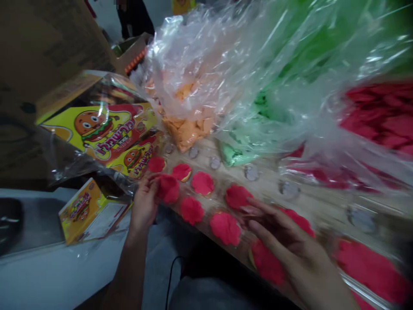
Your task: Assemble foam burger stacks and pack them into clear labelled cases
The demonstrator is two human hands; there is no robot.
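My left hand point(145, 202) pinches a flat red clay patty point(168, 189) at the near edge of a pale wooden board point(318, 202). Several similar red patties lie in rows on the board, including one point(202, 183) just past my left hand and another point(226, 229) near the edge. Some show a tan or orange layer beneath. My right hand point(284, 237) spreads its fingers over the patties at the right, and part of one patty point(298, 220) is hidden under them. Small round grey discs point(251, 173) sit in a line farther along the board.
Clear plastic bags of orange point(187, 131), green point(234, 153) and red point(380, 116) clay lie along the far side of the board. A yellow burger-printed package point(100, 129) and small box point(90, 215) are at left. A person point(135, 17) stands far behind.
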